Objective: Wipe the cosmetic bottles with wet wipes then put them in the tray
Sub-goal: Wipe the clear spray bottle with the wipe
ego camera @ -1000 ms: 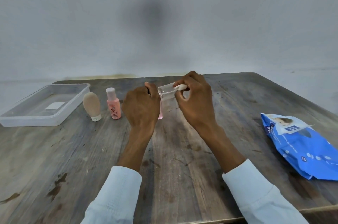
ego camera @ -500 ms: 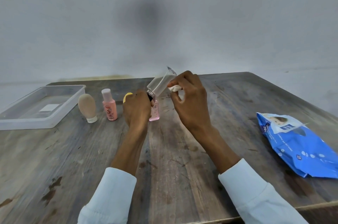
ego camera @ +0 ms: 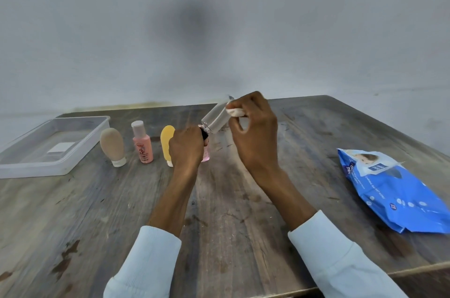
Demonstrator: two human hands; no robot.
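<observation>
- My left hand (ego camera: 186, 145) is gripping the clear bottle (ego camera: 215, 117) by its dark cap end, fingers curled round it, at frame center.
- The bottle is tilting up toward the right, above the table (ego camera: 231, 200).
- My right hand (ego camera: 255, 132) is pinching a wipe (ego camera: 235, 112) against the bottle's upper end.
- 3 bottles are standing left of center: beige (ego camera: 112, 145), pink (ego camera: 142, 143), yellow (ego camera: 167, 143).
- The tray (ego camera: 73, 159) is sitting at far left, the wipes pack (ego camera: 399, 190) at right.

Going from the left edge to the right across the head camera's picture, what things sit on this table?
Clear tray → beige tube → pink bottle → yellow tube → left hand → clear bottle it holds → right hand pinching a wipe → blue wipes pack.
</observation>
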